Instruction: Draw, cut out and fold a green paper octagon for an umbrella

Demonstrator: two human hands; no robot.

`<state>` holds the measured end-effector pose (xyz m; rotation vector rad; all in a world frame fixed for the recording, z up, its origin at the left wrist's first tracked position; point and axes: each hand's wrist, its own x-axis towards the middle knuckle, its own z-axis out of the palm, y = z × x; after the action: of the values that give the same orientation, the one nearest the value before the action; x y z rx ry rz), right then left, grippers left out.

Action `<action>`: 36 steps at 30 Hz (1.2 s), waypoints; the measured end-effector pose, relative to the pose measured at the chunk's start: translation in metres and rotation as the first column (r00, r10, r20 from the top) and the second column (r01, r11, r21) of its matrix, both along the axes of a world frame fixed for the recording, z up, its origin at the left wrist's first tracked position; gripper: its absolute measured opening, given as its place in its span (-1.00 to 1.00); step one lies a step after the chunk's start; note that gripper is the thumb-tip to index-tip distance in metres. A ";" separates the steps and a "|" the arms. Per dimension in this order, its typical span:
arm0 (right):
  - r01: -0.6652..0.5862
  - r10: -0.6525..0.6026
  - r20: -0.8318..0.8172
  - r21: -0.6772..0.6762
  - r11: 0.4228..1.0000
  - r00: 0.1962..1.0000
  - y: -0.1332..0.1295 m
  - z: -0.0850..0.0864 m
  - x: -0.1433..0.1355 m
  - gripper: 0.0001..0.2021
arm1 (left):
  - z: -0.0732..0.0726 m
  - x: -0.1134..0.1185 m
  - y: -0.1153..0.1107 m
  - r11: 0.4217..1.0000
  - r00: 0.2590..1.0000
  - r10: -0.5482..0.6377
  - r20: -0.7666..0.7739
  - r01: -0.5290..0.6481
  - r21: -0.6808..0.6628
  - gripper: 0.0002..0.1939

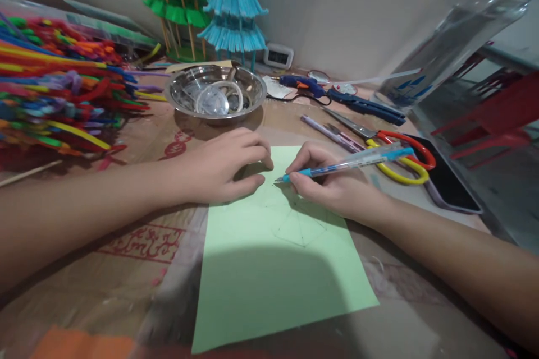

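A sheet of light green paper [278, 286] lies on the table with a faint line drawing [300, 227] on it, angular in outline. My right hand [332, 179] pinches a blue-capped clear pen [349, 162], its tip at or just above the upper part of the sheet. Resting on the sheet's upper left is my left hand [236, 165], fingers loosely bent and thumb apart from them, holding nothing. Whether the pen tip touches the paper I cannot tell.
Colourful pipe cleaners [63, 84] pile up at left. Behind stand a steel bowl [172, 92], a green tiered model [177, 11] and a blue one [236, 0]. Scissors [404, 162], a phone [452, 185], a glue gun [303, 84] and a clear container [450, 39] lie right.
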<state>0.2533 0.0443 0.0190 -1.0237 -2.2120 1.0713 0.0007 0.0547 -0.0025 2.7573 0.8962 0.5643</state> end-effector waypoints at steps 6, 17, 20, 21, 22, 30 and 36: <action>-0.025 0.023 0.032 0.055 0.998 0.999 0.001 -0.002 -0.002 -0.91 | -0.001 0.000 -0.001 1.000 1.000 0.010 0.011 -0.010 -0.003 -0.77; -0.052 0.049 0.046 0.065 0.996 0.998 0.002 -0.005 -0.001 -0.91 | -0.002 0.000 0.001 0.999 1.000 -0.015 0.007 0.014 0.029 -0.78; -0.054 0.052 0.033 0.064 0.996 0.998 0.003 -0.007 -0.001 -0.92 | -0.002 0.000 0.001 1.000 1.000 -0.011 0.006 0.011 0.025 -0.78; -0.055 0.053 0.032 0.061 0.997 0.998 0.003 -0.007 -0.001 -0.92 | -0.002 0.000 0.000 1.000 1.000 -0.010 0.007 0.010 0.022 -0.78; -0.057 0.055 0.033 0.057 0.997 0.998 0.003 -0.007 -0.001 -0.92 | -0.002 0.000 0.000 1.000 1.000 -0.009 0.008 0.009 0.018 -0.78; -0.071 0.070 0.016 0.037 0.997 0.997 0.002 -0.006 -0.001 -0.92 | -0.002 0.000 0.000 1.000 1.000 -0.004 0.007 0.004 0.002 -0.79; 0.085 -0.089 -0.154 -0.035 0.996 0.984 0.007 -0.006 0.002 -0.89 | -0.001 0.000 0.000 1.000 1.000 0.000 0.003 0.000 -0.019 -0.77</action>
<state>0.2548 0.0512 0.0134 -1.0032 -2.0156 1.1069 0.0004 0.0546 -0.0033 2.7393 0.8958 0.5563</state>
